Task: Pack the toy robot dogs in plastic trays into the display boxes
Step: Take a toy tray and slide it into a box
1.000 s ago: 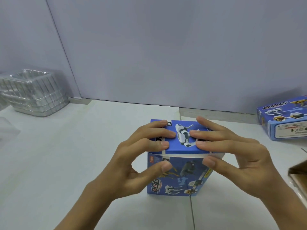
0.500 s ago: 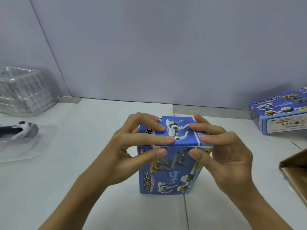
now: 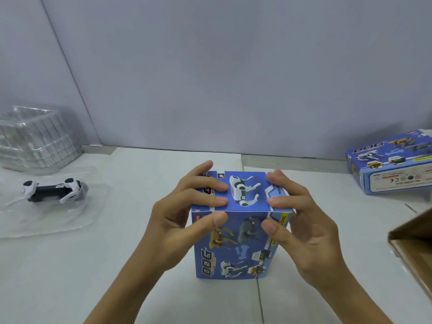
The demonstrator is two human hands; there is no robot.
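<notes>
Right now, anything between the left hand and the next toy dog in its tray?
Nothing visible. The toy dog lies in its clear tray left of the left hand, with bare table between. Both hands grip the upright box.

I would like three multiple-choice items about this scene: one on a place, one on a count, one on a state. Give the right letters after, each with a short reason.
1. Where does the toy robot dog in its plastic tray lie?
A. left of the standing box
B. on top of the standing box
C. inside the cardboard carton

2. How many blue display boxes are in view?
A. one
B. two
C. four

3. What state is the top of the standing box in?
A. torn off
B. wide open
C. folded flat under the fingers

Answers:
1 A: it lies at the left on the table.
2 B: one stands in the middle, the second box lies far right.
3 C: the left hand and the right hand grip the closed top.
</notes>
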